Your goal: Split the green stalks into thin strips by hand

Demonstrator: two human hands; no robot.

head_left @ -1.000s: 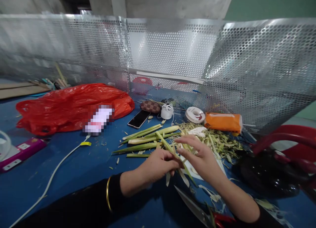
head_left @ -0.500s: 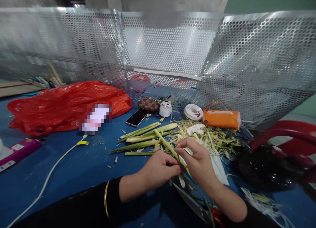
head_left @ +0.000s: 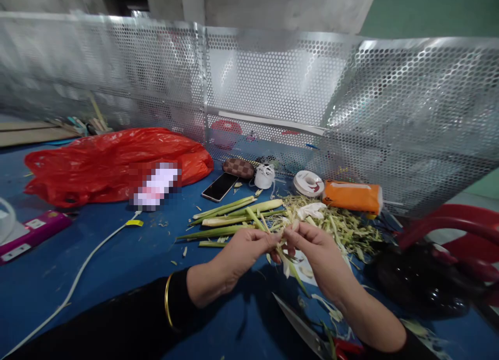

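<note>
A green stalk [head_left: 256, 219] is pinched in the left hand [head_left: 244, 253] and right hand [head_left: 327, 258], nearer than the ribbon spool [head_left: 307, 184], with trimmings [head_left: 353, 231] before the spool, an orange packet [head_left: 353, 198] beside it and a red-handled blade [head_left: 297, 321] nearest.

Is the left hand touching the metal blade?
Apart: the head view plainly shows a strip of blue tabletop between the left hand and the metal blade.
</note>
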